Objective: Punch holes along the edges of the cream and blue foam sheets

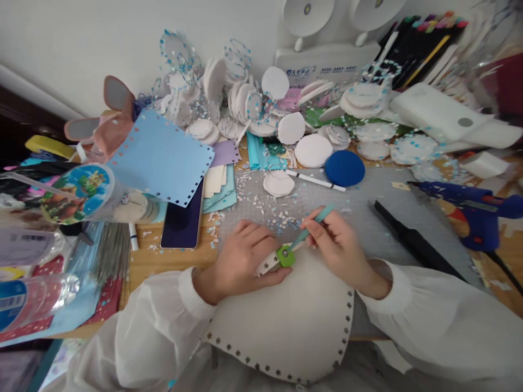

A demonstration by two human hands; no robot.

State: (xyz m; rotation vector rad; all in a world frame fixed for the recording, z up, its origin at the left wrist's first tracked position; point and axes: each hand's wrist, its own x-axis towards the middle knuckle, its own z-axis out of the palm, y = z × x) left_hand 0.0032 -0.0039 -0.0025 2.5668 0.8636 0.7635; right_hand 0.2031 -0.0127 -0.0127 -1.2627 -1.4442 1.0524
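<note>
My left hand [249,258] is closed round a small green punch [285,256], which sits at the upper edge of a white sheet [281,321]. Flower-shaped holes run along the sheet's side and lower edges, and a few show beside the punch. My right hand [333,245] pinches a teal pointed tool [311,226], its tip at the top of the punch. Small punched bits [278,218] lie scattered on the grey cutting mat [253,204] just beyond my hands.
Behind the mat are piled white paper discs [312,151] and a blue lid [344,168]. At right lie a black tool [408,237] and a blue glue gun [478,201]. Leftward are a phone [183,218], a punched blue sheet [163,158], a cup [81,193] and a bottle [36,299].
</note>
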